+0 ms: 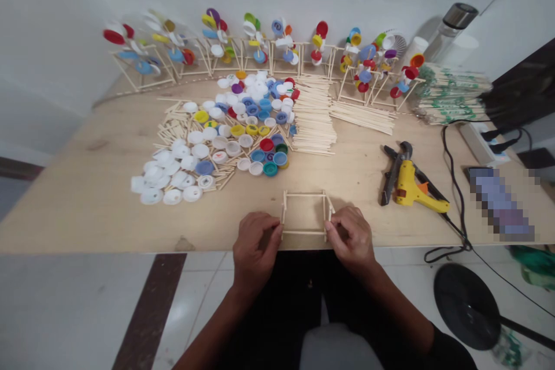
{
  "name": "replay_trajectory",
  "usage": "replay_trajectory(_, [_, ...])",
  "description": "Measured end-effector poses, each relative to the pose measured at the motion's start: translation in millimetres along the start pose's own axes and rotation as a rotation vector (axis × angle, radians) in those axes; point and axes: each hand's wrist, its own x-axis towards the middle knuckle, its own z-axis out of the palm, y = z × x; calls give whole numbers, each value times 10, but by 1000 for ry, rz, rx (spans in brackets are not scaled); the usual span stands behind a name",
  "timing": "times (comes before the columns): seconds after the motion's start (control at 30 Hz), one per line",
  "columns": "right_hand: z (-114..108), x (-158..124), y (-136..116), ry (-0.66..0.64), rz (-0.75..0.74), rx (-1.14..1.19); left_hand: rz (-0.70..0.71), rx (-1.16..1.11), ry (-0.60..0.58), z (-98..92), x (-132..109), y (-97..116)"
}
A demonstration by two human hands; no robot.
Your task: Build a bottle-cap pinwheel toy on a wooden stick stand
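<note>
A small frame of thin wooden sticks (304,233) stands at the table's front edge, between my hands. On its left side, my left hand (256,245) pinches a stick between thumb and fingers. My right hand (352,238) grips the opposite side the same way. Beyond the frame lie plastic bottle caps (200,151) in white, blue, yellow and red, spread among short stick pieces (173,127). Long wooden sticks (314,115) form a flat pile right of the caps.
Finished stick stands with cap wheels (255,40) line the wall. To the right are a yellow glue gun (405,185), black cutters (394,170), a power strip (483,144), a phone (500,202) and bagged sticks (455,92). A black cable (451,167) runs over the table edge.
</note>
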Motion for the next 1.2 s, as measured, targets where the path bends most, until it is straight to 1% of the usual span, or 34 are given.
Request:
replay_trajectory(0.63, [15, -38, 30, 3, 22, 13, -11, -47, 0, 7, -26, -23])
replay_trajectory(0.97, [-22, -67, 30, -11, 54, 17, 19, -42, 22, -17, 3, 22])
replay_trajectory(1.2, [-51, -104, 54, 4, 60, 21, -9, -36, 27, -11, -5, 17])
